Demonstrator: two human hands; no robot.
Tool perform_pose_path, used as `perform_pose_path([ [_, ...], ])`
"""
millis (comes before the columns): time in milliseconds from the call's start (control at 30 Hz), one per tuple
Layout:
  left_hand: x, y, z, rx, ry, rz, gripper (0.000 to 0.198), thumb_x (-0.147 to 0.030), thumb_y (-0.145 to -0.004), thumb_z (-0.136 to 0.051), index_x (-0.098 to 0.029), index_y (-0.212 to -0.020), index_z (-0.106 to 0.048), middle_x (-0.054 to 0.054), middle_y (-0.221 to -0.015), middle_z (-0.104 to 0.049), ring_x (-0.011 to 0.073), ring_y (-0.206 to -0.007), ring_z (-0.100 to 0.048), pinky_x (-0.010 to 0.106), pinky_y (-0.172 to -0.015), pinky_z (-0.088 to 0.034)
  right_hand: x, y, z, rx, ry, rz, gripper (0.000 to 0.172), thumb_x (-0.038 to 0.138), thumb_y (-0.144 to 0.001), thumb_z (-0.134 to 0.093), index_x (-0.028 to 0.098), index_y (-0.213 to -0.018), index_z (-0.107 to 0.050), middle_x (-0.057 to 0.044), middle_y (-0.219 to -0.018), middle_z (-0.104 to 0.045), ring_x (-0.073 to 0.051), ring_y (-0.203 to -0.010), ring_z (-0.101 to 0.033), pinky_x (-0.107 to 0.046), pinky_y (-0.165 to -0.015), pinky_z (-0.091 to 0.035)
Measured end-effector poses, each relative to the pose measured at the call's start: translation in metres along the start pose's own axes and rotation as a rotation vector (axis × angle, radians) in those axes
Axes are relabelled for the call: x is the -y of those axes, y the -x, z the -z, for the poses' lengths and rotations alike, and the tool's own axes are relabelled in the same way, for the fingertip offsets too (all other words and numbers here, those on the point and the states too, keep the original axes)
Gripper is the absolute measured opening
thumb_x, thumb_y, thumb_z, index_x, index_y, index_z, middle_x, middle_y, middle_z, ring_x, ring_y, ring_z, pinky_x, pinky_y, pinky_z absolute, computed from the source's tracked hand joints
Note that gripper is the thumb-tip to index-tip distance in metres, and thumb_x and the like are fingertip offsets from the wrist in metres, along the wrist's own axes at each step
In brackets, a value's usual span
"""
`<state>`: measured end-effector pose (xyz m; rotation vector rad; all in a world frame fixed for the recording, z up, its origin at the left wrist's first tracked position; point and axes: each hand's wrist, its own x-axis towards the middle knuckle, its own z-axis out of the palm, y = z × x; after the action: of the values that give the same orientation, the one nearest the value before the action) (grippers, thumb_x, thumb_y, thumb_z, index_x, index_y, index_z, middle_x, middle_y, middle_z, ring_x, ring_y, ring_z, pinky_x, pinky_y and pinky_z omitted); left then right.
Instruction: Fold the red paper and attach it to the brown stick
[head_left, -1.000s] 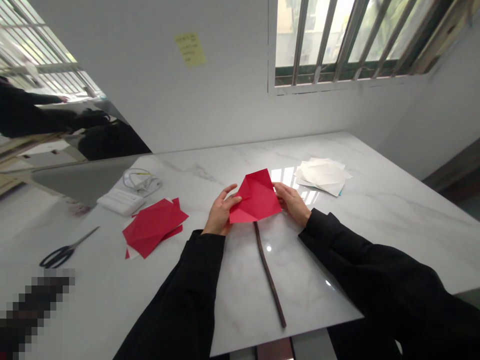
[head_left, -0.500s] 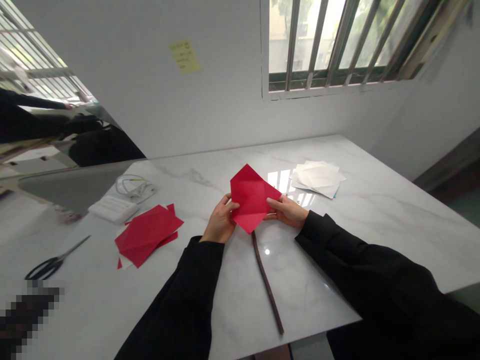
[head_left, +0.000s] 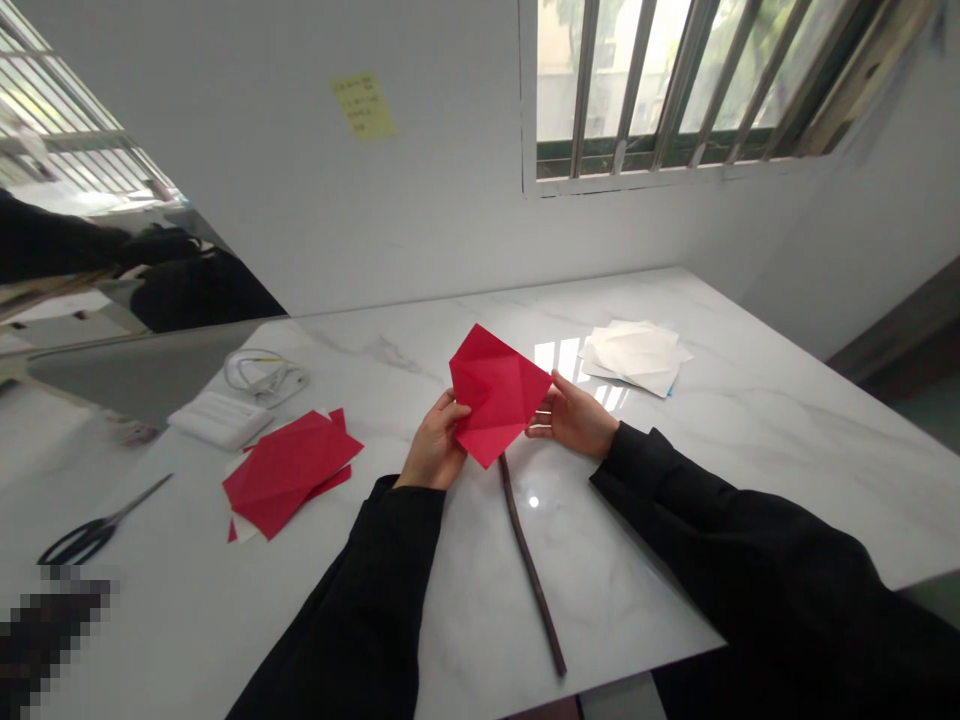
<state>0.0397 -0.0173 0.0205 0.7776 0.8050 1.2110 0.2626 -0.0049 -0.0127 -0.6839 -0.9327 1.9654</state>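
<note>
A creased square of red paper (head_left: 496, 392) is held up over the white marble table (head_left: 750, 440), turned like a diamond with one corner pointing down. My left hand (head_left: 435, 446) pinches its left edge with closed fingers. At the sheet's right corner, my right hand (head_left: 574, 416) grips it between thumb and fingers. Both arms are in black sleeves. A thin dark brown stick (head_left: 531, 566) lies on the table just below the paper, running toward the near edge.
A pile of red sheets (head_left: 289, 470) lies to the left, with a white box (head_left: 219, 418), a coiled white cable (head_left: 266, 372) and black scissors (head_left: 94, 528) beyond. White sheets (head_left: 636, 355) lie to the right. A mirror panel leans at far left.
The red sheet has been turned from lying nearly flat to a diamond with a corner down, and lifted slightly. Both hands shifted along its edges.
</note>
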Motion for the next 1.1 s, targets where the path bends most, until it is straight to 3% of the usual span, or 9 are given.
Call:
perform_pose_path([
  [67, 0.0002, 0.0010, -0.0015, 0.007, -0.009, 0.004, 0.039, -0.015, -0.071, -0.073, -0.018, -0.109, -0.065, 0.005, -0.110, -0.075, 0.0206, -0.095, -0.071, 0.030, -0.081, -0.056, -0.0018, 0.0005, 0.0000, 0.023, 0.010, 0.016, 0.047, 0.066, -0.090, -0.064, 0.022, -0.103, -0.073, -0.008, -0.099, -0.075, -0.023, -0.088, -0.070, -0.040, -0.087, -0.057],
  [167, 0.0017, 0.0017, -0.0020, 0.026, -0.022, 0.021, 0.038, -0.016, -0.072, -0.073, -0.018, -0.109, -0.065, 0.005, -0.110, -0.075, 0.0215, -0.095, -0.071, 0.030, -0.079, -0.055, -0.0029, 0.0025, -0.0014, 0.061, 0.021, 0.037, 0.041, 0.059, -0.087, -0.072, 0.021, -0.105, -0.073, -0.008, -0.101, -0.074, -0.023, -0.092, -0.069, -0.039, -0.087, -0.056],
  [667, 0.0095, -0.0008, -0.0010, 0.039, -0.014, 0.053, 0.041, -0.018, -0.072, -0.077, -0.018, -0.110, -0.063, 0.005, -0.104, -0.075, 0.0194, -0.086, -0.070, 0.028, -0.073, -0.052, -0.0049, -0.0003, 0.0001, 0.096, 0.047, 0.048, 0.048, 0.057, -0.081, -0.081, 0.023, -0.114, -0.074, -0.011, -0.116, -0.072, -0.024, -0.099, -0.068, -0.037, -0.088, -0.055],
  [800, 0.0076, 0.0022, -0.0020, 0.037, -0.011, 0.073, 0.040, -0.019, -0.072, -0.078, -0.019, -0.109, -0.063, 0.005, -0.104, -0.075, 0.0211, -0.089, -0.071, 0.028, -0.072, -0.051, -0.0048, 0.0005, 0.0005, 0.093, 0.052, 0.051, 0.044, 0.054, -0.085, -0.078, 0.023, -0.117, -0.074, -0.010, -0.114, -0.073, -0.024, -0.101, -0.068, -0.038, -0.090, -0.054],
  [1100, 0.0083, 0.0023, -0.0077, 0.049, -0.016, 0.074, 0.040, -0.022, -0.074, -0.078, -0.018, -0.111, -0.062, 0.007, -0.106, -0.075, 0.0220, -0.090, -0.072, 0.030, -0.076, -0.054, -0.0061, 0.0008, -0.0003, 0.067, 0.069, 0.040, 0.048, 0.053, -0.080, -0.084, 0.018, -0.111, -0.074, -0.009, -0.109, -0.075, -0.020, -0.095, -0.069, -0.033, -0.088, -0.055],
])
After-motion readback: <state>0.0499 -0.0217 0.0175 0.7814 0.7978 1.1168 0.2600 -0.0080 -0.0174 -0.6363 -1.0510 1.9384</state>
